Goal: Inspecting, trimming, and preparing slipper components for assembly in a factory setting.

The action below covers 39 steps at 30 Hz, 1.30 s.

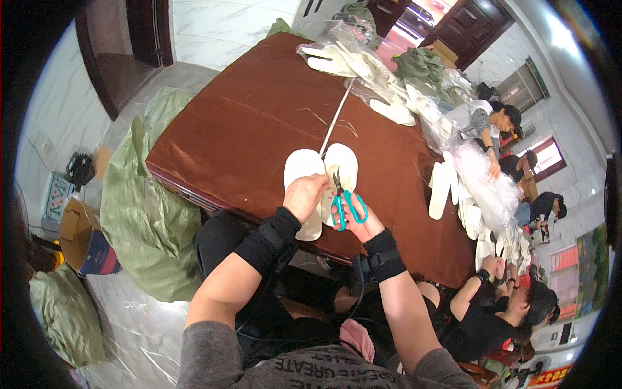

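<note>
Two white slippers, the left one (303,162) and the right one (343,155), lie side by side on the brown-covered table (227,123) with their wide ends away from me. Over the left slipper, my left hand (306,196) has its fingers pinched at the inner edge; whatever they pinch is too small to make out. My right hand (363,223) is closed around scissors (337,202) with teal handles and dark blades. The blades point away from me over the right slipper, close to my left fingertips.
A thin white strip (338,117) and loose threads lie beyond the slippers. White slippers (440,188) and clear plastic (483,172) line the table's right side, where other people work. Green sacks (146,207) and an open carton (81,233) stand at left.
</note>
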Available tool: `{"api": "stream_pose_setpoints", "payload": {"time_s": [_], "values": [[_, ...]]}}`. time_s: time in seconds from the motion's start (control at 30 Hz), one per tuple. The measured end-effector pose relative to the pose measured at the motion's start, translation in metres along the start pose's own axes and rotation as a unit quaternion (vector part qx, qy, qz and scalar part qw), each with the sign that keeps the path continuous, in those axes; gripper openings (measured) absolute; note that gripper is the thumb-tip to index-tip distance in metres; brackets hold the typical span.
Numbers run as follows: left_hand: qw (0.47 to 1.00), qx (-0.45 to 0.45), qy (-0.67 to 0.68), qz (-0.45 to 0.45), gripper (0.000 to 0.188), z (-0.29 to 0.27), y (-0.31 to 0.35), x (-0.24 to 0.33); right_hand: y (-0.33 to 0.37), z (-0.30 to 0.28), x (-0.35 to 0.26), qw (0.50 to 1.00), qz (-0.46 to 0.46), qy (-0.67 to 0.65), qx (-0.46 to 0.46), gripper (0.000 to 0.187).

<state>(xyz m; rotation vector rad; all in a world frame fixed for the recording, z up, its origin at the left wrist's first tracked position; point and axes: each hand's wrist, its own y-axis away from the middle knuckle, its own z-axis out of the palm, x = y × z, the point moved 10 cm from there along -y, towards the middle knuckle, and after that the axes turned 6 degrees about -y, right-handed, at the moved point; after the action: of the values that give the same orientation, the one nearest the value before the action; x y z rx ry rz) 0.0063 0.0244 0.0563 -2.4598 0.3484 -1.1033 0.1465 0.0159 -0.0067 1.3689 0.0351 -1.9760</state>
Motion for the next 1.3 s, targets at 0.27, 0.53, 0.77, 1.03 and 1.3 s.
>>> {"api": "stream_pose_setpoints", "payload": {"time_s": [0.27, 0.53, 0.77, 1.03, 1.3], "values": [[0.999, 0.006, -0.010, -0.038, 0.011, -0.012, 0.003, -0.008, 0.000, -0.009, -0.040, 0.993, -0.103, 0.029, 0.041, 0.045], [0.998, 0.019, 0.025, -0.059, 0.013, -0.021, 0.003, -0.010, -0.001, 0.022, 0.004, 0.996, 0.038, -0.028, -0.071, 0.054], [0.997, 0.033, 0.039, -0.055, 0.012, -0.030, 0.002, -0.010, -0.029, 0.002, -0.025, 0.997, -0.070, -0.024, 0.033, 0.041], [0.925, 0.158, 0.321, -0.125, 0.012, -0.108, 0.004, -0.031, 0.073, -0.174, -0.096, 0.745, -0.113, 0.510, 0.416, 0.047], [0.862, 0.435, 0.230, -0.123, 0.018, -0.261, 0.111, -0.060, 0.098, -0.171, -0.091, 0.494, 0.094, 0.774, 0.383, 0.031]]}}
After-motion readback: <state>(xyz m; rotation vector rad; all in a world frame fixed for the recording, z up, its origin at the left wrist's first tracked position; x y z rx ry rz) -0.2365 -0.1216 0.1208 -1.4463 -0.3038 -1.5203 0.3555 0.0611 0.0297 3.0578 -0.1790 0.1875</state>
